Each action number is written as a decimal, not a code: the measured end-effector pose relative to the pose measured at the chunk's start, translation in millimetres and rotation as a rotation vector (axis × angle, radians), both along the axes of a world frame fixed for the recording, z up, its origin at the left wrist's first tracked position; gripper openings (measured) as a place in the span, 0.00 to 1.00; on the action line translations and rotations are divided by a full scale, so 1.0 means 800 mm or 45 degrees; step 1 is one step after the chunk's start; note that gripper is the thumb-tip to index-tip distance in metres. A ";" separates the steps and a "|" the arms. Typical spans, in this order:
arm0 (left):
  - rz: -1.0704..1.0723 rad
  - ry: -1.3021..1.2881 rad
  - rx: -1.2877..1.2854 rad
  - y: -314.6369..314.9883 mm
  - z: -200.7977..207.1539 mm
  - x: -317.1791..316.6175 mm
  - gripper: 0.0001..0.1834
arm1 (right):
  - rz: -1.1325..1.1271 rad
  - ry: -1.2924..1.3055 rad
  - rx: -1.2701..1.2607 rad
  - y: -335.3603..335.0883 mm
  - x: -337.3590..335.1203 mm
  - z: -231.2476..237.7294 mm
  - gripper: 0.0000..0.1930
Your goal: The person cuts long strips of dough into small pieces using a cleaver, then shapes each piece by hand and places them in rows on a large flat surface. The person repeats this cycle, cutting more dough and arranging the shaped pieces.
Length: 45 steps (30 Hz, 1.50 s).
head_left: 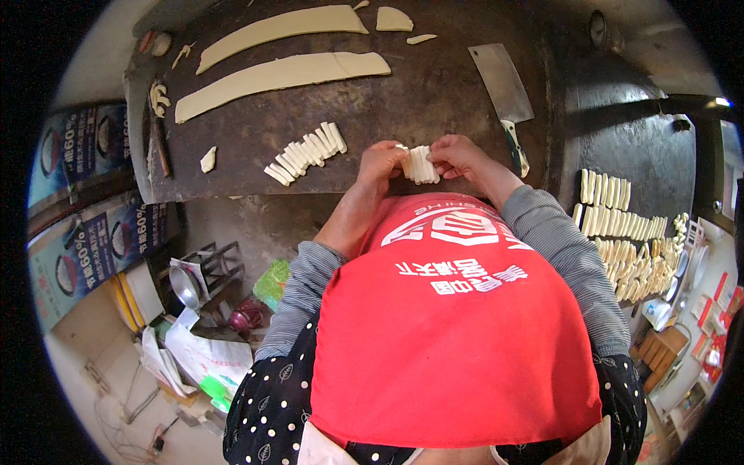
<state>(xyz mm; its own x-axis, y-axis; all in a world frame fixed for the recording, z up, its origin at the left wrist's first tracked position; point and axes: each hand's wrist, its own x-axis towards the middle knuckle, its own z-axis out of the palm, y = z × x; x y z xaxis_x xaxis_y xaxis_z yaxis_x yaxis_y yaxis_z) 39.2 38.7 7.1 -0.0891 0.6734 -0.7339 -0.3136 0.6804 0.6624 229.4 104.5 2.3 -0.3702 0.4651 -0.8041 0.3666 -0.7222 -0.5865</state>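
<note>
Close to the near edge of the dark worktable (434, 85), a small bunch of short dough strips (419, 166) lies side by side between my two hands. My left hand (381, 161) pinches the bunch at its left end, fingers closed. From the other side, my right hand (465, 159) grips the right end with thumb and fingers together. Left of my left hand a slanting row of cut dough strips (308, 151) rests on the table. Two long flat sheets of dough (283, 80) stretch across the far left, with a smaller dough piece (394, 19) beside them.
A cleaver (502, 84) lies right of my hands, its dark handle toward me. Farther right, several rows of dough strips (624, 223) cover part of another dark surface. A dough scrap (208, 160) and a thin rod (160, 147) lie at the left.
</note>
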 end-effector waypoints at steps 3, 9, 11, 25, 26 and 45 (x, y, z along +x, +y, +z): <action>-0.014 0.037 -0.001 0.000 -0.007 0.012 0.12 | 0.228 -0.072 0.049 -0.001 0.004 -0.004 0.07; 0.123 -0.293 0.180 0.006 0.025 0.022 0.15 | 0.169 -0.079 0.567 0.003 0.005 0.043 0.09; 0.196 -0.395 0.256 0.006 0.057 0.023 0.16 | 0.087 0.119 0.412 0.010 0.019 0.081 0.08; -0.242 -0.408 0.303 0.019 0.154 0.091 0.12 | -0.051 0.181 0.605 -0.036 0.097 0.169 0.12; -0.271 -0.319 0.288 0.024 0.155 0.095 0.12 | -0.145 0.199 0.547 -0.037 0.104 0.170 0.13; -0.775 -0.200 0.420 0.056 0.180 0.246 0.16 | -0.768 0.661 0.288 -0.063 0.247 0.178 0.08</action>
<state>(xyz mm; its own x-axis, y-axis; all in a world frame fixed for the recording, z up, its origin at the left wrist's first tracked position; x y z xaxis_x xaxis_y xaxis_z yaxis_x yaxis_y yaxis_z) 236.3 83.7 150.8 0.4638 0.7592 -0.4567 -0.0501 0.5371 0.8420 427.1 54.4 145.0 -0.3036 0.8329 -0.4627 -0.4037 -0.5524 -0.7293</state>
